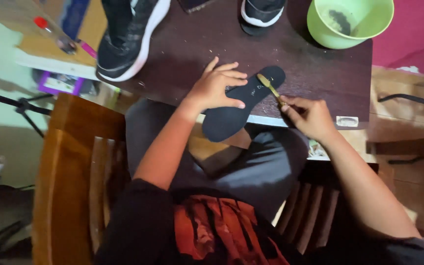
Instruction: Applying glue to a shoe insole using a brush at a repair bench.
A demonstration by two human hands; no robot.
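A black shoe insole [236,110] lies on the dark wooden table [315,68], its heel end hanging over the near edge. My left hand [217,87] presses flat on the insole's middle, fingers spread. My right hand [309,117] grips a thin yellowish brush [270,88] whose tip rests on the insole's toe end.
A black sneaker with a white sole [126,41] stands at the table's far left, and a second sneaker [262,13] stands at the far middle. A green plastic bowl [349,20] sits at the far right corner. A wooden chair [74,176] is to my left.
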